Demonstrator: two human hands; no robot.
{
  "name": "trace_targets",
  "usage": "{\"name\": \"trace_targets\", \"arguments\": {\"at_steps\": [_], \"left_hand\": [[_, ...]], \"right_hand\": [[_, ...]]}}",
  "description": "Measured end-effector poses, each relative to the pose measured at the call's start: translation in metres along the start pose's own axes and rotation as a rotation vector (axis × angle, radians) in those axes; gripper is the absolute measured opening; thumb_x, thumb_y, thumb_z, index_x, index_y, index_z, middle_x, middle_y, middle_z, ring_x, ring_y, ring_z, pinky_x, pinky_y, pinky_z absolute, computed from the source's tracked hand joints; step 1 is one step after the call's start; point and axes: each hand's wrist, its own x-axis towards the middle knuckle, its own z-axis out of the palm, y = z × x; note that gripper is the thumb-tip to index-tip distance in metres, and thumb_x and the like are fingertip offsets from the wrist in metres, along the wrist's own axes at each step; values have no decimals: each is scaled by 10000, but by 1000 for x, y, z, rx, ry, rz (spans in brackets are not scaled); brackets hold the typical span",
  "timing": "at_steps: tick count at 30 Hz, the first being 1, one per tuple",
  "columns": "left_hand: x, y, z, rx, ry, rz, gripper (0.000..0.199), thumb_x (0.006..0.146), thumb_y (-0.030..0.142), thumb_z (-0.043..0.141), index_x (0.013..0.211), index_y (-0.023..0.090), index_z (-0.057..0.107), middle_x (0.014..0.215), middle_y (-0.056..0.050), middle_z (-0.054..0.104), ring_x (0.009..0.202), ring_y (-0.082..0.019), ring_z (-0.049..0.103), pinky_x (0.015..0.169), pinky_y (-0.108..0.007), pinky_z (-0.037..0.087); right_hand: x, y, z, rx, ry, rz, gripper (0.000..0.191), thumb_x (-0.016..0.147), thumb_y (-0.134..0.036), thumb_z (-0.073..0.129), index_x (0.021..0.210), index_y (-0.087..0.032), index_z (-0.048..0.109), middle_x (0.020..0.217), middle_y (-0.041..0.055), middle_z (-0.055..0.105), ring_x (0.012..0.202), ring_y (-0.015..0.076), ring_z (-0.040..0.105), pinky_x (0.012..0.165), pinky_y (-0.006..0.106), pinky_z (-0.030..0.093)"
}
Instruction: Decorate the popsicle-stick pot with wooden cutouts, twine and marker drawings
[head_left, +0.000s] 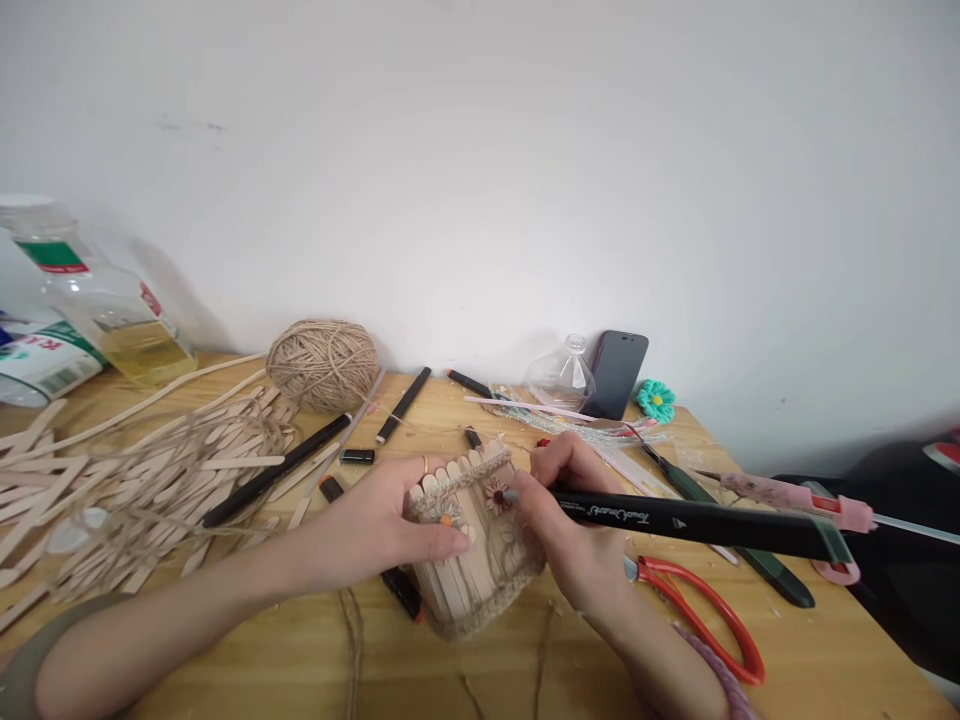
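Note:
A small craft piece of wooden sticks [454,585] with twine along its top and bottom edges is tilted above the table. My left hand [382,520] grips its left side, the thumb pressed on the front near a small flower with an orange centre [445,521]. In my right hand [574,520] is a black marker [675,520], held like a pen, its tip at a dark-centred flower [498,495] on the right part of the piece. The fingers of my right hand hide some of the piece's right edge.
Loose wooden sticks [180,455] cover the left, beside a twine ball [322,362] and a glass bottle [127,320]. Red-handled scissors [705,610], a pink glue gun [795,497] and green-handled pliers [750,560] lie right. A phone [616,372] leans at the back.

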Motion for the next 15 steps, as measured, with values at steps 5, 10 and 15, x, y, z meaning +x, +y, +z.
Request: {"name": "trace_targets", "arguments": {"at_steps": [5, 10, 15], "left_hand": [[0, 1, 0, 14, -4, 0, 358, 678, 392, 710, 900, 161, 549, 731, 36, 497, 673, -125, 442, 597, -227, 369], [0, 0, 0, 24, 13, 0, 345, 672, 386, 712, 876, 164, 543, 724, 38, 494, 655, -121, 443, 589, -221, 372], [-1, 2, 1, 11, -19, 27, 303, 700, 337, 699, 904, 163, 557, 713, 55, 486, 622, -96, 412, 575, -200, 359]], "right_hand": [[0, 0, -1, -9, -22, 6, 260, 843, -220, 543, 651, -225, 368, 563, -74, 345, 507, 103, 311, 472, 246, 256], [0, 3, -1, 20, -2, -5, 254, 840, -217, 546, 654, -224, 372, 573, -73, 350, 520, 104, 309, 482, 246, 258], [1, 1, 0, 7, -25, -26, 246, 828, -190, 546, 648, -222, 381, 561, -76, 356, 507, 98, 320, 471, 236, 255]]}}
